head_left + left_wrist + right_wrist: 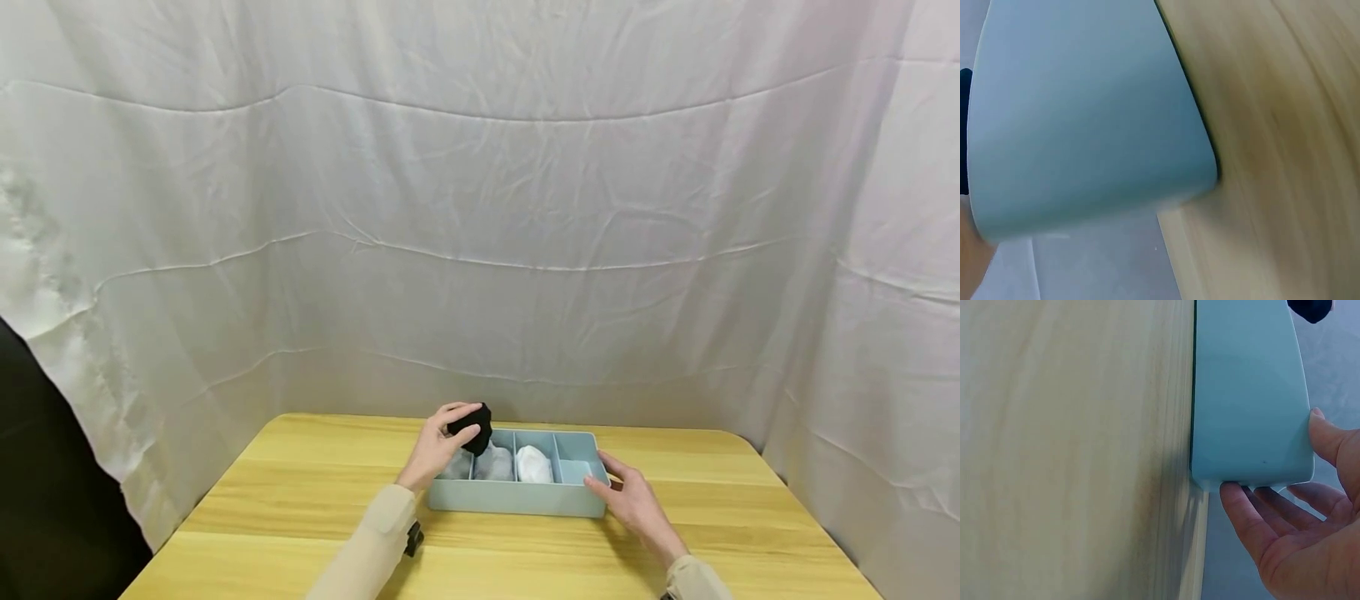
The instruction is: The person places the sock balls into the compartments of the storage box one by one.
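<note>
A light blue divided storage box (517, 498) lies lengthwise across the wooden table. Above its left end, my left hand (437, 443) pinches a soft black cloth bundle (476, 427) between thumb and fingers. Grey cloth bundles (493, 463) fill the two left compartments, the leftmost partly hidden by the left hand. A white cloth bundle (534, 465) sits in the third compartment, and the rightmost shows its bare floor. My right hand (1310, 531) grips the box's right end, thumb at the rim and fingers against the end wall.
The wooden table (300, 500) has rounded far corners. Pale grey curtains (517, 208) hang behind it and along both sides. Dark material (52, 483) shows at the far left.
</note>
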A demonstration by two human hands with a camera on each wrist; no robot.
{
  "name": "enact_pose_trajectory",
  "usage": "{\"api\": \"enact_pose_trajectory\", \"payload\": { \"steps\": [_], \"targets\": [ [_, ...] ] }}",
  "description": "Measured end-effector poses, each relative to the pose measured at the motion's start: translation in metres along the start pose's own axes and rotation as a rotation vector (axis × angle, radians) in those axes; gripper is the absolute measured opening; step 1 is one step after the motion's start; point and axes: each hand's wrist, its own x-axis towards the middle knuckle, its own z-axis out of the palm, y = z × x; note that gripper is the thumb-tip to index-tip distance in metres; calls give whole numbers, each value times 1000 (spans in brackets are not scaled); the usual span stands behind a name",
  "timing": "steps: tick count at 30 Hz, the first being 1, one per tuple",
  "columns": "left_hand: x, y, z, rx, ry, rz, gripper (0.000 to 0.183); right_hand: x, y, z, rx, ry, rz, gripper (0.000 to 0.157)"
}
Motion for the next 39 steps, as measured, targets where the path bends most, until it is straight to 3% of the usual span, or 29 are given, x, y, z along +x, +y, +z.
{"api": "enact_pose_trajectory", "payload": {
  "steps": [8, 14, 20, 29, 39],
  "targets": [
    [3, 6, 20, 52, -44, 30, 34, -2, -2, -1, -11, 0, 0, 66],
    [1, 7, 34, 52, -116, -9, 35, -2, -2, -1, -18, 4, -2, 68],
    [0, 9, 46, 141, -164, -18, 37, -1, -1, 0, -9, 2, -3, 69],
    [3, 15, 60, 178, -168, 29, 38, 0, 2, -2, -28, 3, -1, 68],
    [6, 14, 82, 162, -115, 86, 38, 1, 0, 0, -30, 4, 9, 66]
  ]
}}
